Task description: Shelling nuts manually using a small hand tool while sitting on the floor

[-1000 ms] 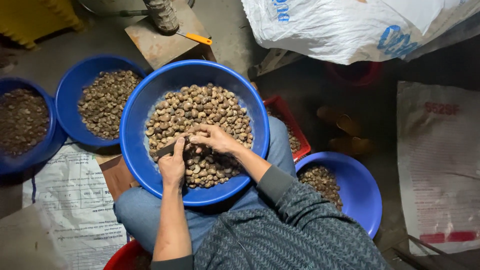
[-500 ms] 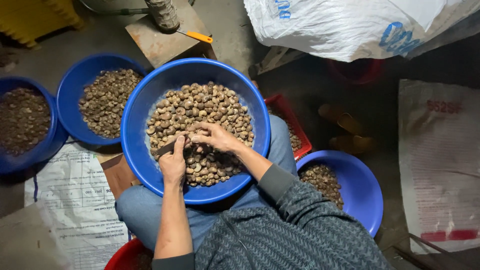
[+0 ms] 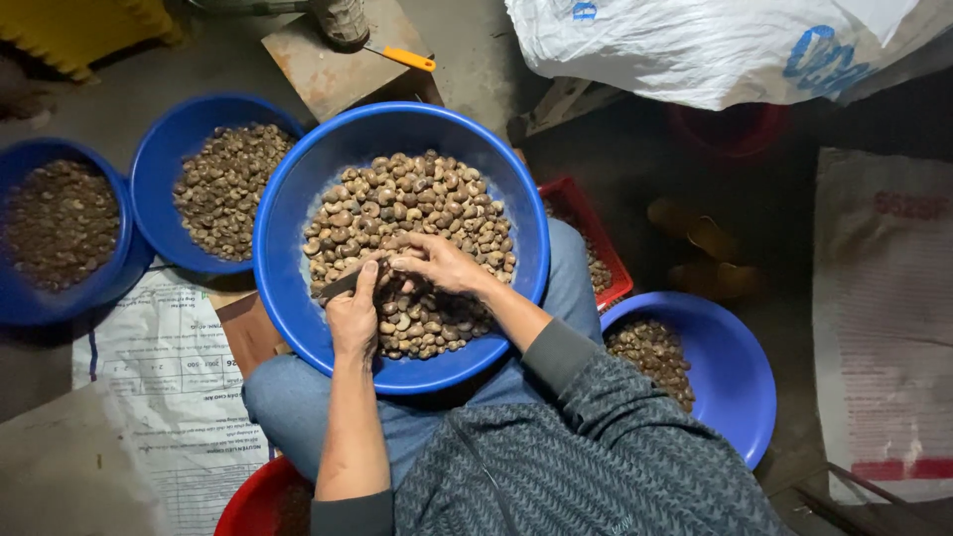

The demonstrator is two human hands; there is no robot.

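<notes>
A big blue basin (image 3: 288,298) rests on my lap, heaped with brown nuts (image 3: 417,203). My left hand (image 3: 352,313) is closed around a small dark knife (image 3: 340,286), thumb stretched up toward the blade tip. My right hand (image 3: 442,263) pinches a single nut (image 3: 394,263) between its fingertips, right beside the left thumb, above the pile. Both hands meet over the middle of the basin.
Two more blue basins of nuts (image 3: 223,184) (image 3: 60,223) sit at left, another blue basin (image 3: 735,377) at right, and a red crate (image 3: 586,243) behind it. A red bowl (image 3: 253,506) is by my knee. White sacks (image 3: 715,45) lie above and a printed sack (image 3: 164,387) lies at left.
The hands stay together over the basin; only small finger movements on the nut show. The view has shifted slightly.
</notes>
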